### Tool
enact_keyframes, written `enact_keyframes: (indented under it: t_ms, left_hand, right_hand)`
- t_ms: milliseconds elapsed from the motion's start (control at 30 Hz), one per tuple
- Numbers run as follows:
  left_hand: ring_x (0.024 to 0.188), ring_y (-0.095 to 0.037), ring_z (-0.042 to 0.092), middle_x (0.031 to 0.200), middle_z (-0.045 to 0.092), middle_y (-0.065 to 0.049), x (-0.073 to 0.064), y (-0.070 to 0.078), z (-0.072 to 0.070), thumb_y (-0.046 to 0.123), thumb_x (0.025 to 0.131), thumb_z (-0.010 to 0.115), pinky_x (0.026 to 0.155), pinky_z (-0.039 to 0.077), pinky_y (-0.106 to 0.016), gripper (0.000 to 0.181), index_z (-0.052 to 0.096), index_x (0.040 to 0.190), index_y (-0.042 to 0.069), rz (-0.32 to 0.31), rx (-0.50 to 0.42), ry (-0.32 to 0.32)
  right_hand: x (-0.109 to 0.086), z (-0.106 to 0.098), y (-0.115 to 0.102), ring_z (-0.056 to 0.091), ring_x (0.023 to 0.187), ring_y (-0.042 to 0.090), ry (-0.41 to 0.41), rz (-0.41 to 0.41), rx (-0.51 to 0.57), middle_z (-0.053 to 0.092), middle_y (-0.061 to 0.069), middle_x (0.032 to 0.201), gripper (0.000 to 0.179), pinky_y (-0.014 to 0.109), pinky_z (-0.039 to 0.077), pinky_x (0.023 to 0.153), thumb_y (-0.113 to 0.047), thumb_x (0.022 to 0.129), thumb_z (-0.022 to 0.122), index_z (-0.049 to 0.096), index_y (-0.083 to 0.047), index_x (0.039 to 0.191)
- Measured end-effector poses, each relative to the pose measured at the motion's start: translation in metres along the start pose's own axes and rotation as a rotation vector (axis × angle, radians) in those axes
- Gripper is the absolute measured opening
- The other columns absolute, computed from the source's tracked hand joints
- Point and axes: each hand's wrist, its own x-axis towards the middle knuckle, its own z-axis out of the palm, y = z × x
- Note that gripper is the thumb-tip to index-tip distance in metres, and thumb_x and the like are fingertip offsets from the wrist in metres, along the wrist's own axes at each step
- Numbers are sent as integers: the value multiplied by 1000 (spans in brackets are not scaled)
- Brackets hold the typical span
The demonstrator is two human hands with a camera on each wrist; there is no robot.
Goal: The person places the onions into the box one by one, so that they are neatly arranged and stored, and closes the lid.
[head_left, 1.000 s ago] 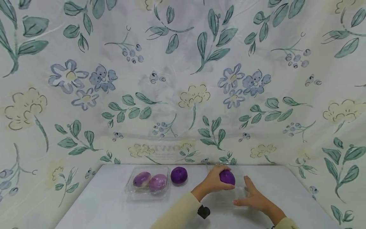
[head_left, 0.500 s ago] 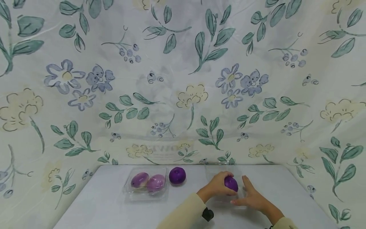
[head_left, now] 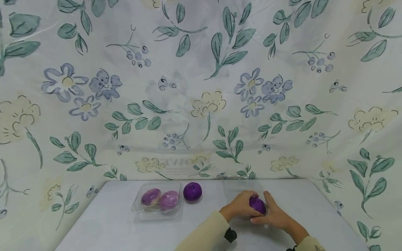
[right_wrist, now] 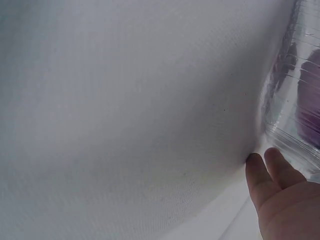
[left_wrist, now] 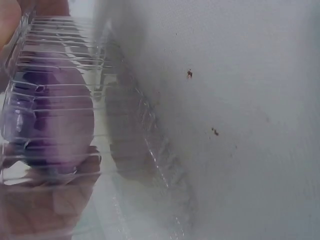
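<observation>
My left hand (head_left: 242,205) grips a round, deep purple fruit (head_left: 257,205) in the head view; its exact kind is unclear. The fruit is low inside a clear plastic clamshell box (head_left: 240,186), whose lid stands raised at the back. In the left wrist view the purple fruit (left_wrist: 65,120) shows through the ribbed wall. My right hand (head_left: 276,214) has its thumb and fingers spread at the box's right side. The right wrist view shows its fingers (right_wrist: 260,180) extended beside the box's edge (right_wrist: 290,142); whether they touch it is unclear.
A closed clear clamshell (head_left: 157,213) with two pinkish-purple oval fruits (head_left: 169,200) stands on the left of the white table (head_left: 103,223). Next to it lies another round purple fruit (head_left: 192,192). A floral cloth (head_left: 176,139) hangs behind the table. A black device (head_left: 230,235) sits at the left sleeve.
My left hand has moved right and down with the purple fruit, lower into the clear box. The right hand stays close by, now nearer the fruit. The head view has shifted slightly.
</observation>
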Motion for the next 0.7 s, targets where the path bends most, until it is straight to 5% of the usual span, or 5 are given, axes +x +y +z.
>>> enact_keyframes:
  t_ms: [700]
  left_hand:
    - [110,-11,61,127,64,-3,-3,3,0,27,74,87,90,53,-25,67,57,133,13,-8,-52,-22]
  right_hand:
    - [0,-1,-4,-3,148,52,-13,7,-17,-10,33,160,135,67,8,116,-48,73,84,-8,9,153]
